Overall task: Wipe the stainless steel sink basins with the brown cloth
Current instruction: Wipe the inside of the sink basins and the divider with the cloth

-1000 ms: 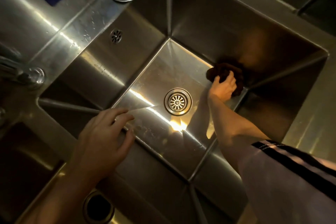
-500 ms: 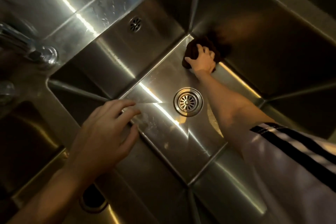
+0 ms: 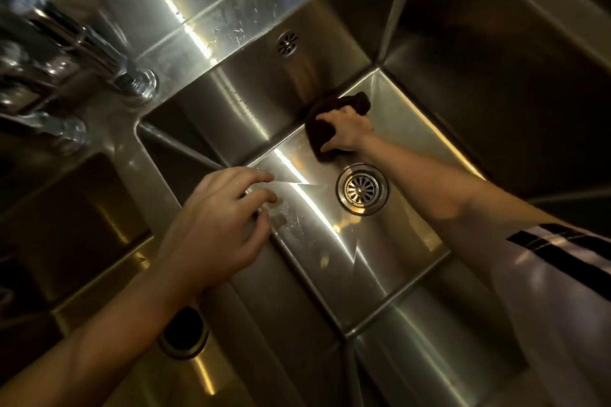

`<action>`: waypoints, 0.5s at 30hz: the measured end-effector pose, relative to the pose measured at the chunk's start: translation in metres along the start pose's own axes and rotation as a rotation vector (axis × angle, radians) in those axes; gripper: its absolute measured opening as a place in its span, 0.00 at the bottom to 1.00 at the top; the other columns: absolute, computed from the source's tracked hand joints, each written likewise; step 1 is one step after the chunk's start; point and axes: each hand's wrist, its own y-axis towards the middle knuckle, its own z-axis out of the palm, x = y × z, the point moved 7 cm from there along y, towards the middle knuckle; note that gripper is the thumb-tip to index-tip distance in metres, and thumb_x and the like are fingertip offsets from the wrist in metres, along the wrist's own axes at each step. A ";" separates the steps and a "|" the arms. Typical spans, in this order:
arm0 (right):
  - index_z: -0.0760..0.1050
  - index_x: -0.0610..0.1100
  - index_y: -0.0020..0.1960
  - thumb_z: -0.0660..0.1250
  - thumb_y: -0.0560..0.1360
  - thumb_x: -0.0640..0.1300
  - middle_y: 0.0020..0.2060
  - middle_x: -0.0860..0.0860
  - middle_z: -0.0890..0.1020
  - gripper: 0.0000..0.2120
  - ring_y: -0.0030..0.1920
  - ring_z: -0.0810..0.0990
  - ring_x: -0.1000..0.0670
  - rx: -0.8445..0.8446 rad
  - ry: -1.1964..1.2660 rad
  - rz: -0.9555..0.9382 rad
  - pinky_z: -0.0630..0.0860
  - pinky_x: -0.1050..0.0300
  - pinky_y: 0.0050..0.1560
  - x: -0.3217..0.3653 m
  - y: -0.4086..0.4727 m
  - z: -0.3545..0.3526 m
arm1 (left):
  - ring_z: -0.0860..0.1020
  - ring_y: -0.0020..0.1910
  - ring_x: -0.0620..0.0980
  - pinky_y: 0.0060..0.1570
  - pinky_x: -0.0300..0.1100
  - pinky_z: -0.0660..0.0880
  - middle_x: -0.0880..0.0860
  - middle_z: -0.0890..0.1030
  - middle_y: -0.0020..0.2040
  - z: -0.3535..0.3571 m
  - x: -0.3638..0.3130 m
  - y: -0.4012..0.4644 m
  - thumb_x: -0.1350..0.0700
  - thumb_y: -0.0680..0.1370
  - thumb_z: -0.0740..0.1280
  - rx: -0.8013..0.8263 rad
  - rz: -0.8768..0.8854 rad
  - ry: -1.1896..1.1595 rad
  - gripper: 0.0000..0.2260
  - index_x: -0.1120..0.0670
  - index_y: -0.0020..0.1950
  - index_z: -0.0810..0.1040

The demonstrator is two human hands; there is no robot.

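Right hand (image 3: 350, 130) grips brown cloth (image 3: 322, 129), pressed on sink basin (image 3: 413, 129) floor at the back wall seam, centre frame, just above drain (image 3: 362, 189). Left hand (image 3: 218, 228), fingers relaxed, loosely spread, holds nothing, over the basin's left rim. Faucet (image 3: 99, 46) upper left.

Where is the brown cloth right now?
The brown cloth is at the bottom of the sink basin, under the right hand, just above the round drain.

Dim warm light, streaky glare across the steel sink (image 3: 330, 258), motion-blurred faucet (image 3: 82, 40), wide-angle edge distortion.
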 end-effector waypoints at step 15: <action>0.67 0.57 0.68 0.70 0.67 0.54 0.62 0.57 0.74 0.30 0.64 0.66 0.47 0.021 -0.026 -0.335 0.66 0.44 0.54 0.141 -0.028 0.082 | 0.73 0.61 0.47 0.66 0.41 0.61 0.51 0.78 0.58 -0.002 0.001 -0.001 0.55 0.75 0.61 -0.020 -0.047 0.010 0.15 0.56 0.59 0.78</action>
